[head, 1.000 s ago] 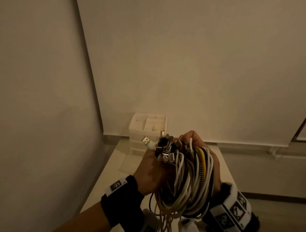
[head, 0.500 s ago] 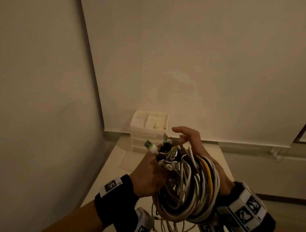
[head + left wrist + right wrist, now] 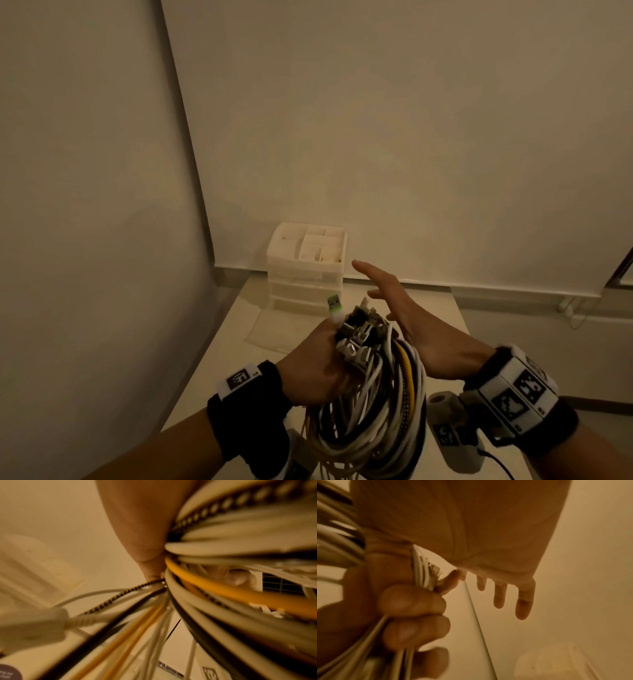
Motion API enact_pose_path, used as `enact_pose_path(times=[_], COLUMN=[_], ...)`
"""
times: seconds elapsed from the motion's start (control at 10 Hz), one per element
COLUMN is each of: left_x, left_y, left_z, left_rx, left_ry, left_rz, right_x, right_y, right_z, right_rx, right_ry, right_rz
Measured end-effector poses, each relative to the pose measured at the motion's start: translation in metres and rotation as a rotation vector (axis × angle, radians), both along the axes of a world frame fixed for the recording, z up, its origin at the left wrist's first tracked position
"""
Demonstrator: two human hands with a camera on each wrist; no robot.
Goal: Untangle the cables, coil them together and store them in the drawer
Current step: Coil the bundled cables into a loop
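A thick coil of white, black and yellow cables (image 3: 373, 411) hangs in front of me above the white table (image 3: 442, 318). My left hand (image 3: 315, 370) grips the coil near the bunched plugs (image 3: 359, 332), and a green USB plug (image 3: 335, 304) sticks up from it. In the left wrist view the cables (image 3: 223, 588) fill the frame. My right hand (image 3: 394, 308) is off the coil, fingers (image 3: 523, 605) straight and spread, reaching out beside the plugs. The left hand (image 3: 412, 615) shows curled round the cables in the right wrist view. A white drawer unit (image 3: 306, 270) stands at the table's far end.
The drawer unit has a divided tray on top and sits against the back wall, close to the left wall. A clear flat sheet (image 3: 274, 325) lies on the table in front of it. Wrist cameras (image 3: 448, 431) hang under both arms.
My right hand has let go of the coil and opened, stretching forward. The left hand keeps hold of the bundle, which has shifted slightly right.
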State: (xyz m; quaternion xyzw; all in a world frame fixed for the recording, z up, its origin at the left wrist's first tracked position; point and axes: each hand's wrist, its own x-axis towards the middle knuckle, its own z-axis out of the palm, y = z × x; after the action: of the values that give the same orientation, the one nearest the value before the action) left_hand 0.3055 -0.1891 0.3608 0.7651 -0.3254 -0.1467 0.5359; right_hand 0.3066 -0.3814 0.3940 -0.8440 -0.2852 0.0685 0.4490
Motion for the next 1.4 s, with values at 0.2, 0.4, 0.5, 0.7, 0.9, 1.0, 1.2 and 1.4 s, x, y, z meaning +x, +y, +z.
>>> enact_pose_path(times=[0.2, 0.4, 0.5, 0.7, 0.9, 1.0, 1.2, 1.4], left_x=[0.008, 0.04, 0.051, 0.042, 0.036, 0.036, 0.034, 0.034], left_y=[-0.005, -0.01, -0.017, -0.032, -0.027, -0.021, -0.015, -0.013], left_z=[0.01, 0.04, 0.06, 0.078, 0.09, 0.091, 0.092, 0.096], left_rx=[-0.135, -0.569, -0.586, -0.67, -0.733, -0.673, -0.59, -0.586], left_ry=[-0.19, 0.042, 0.023, 0.143, 0.241, 0.127, -0.011, -0.021], left_rz=[0.001, 0.43, 0.551, 0.444, 0.463, 0.523, 0.667, 0.741], right_x=[-0.002, -0.027, -0.018, 0.004, 0.009, 0.0, -0.01, -0.031], right_y=[-0.017, -0.007, 0.025, 0.054, 0.073, 0.081, 0.074, 0.07], right_z=[-0.005, -0.033, -0.028, -0.007, -0.01, -0.012, 0.0, -0.011], right_rx=[-0.008, 0.596, 0.398, 0.364, 0.329, 0.322, 0.233, 0.158], right_ry=[0.046, 0.318, 0.26, 0.042, -0.068, 0.13, 0.151, 0.066], right_rz=[-0.116, -0.233, -0.244, -0.305, -0.415, -0.412, -0.396, -0.451])
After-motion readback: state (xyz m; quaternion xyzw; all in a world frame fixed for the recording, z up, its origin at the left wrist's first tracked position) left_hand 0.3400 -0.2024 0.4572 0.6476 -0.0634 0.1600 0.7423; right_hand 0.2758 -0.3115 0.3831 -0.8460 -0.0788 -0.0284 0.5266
